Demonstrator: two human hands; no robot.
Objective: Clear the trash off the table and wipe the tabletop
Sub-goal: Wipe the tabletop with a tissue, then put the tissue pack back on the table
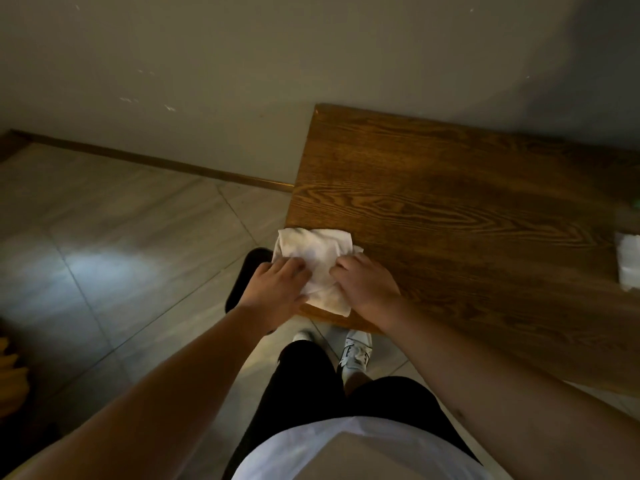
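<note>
Both grips rest on the white cloth (317, 261) at the near left corner of the wooden bench (450, 209): left hand (277, 289) with fingers curled over its edge, right hand (367, 285) pinching a fold. Another white cloth (628, 261) lies at the bench's right edge.

I get one view only, worn on the head, looking steeply down and forward past my own torso and legs. It sits close over the desk (450, 209) corner, with the tiled floor (121, 244) left and a wall (242, 64) ahead.
</note>
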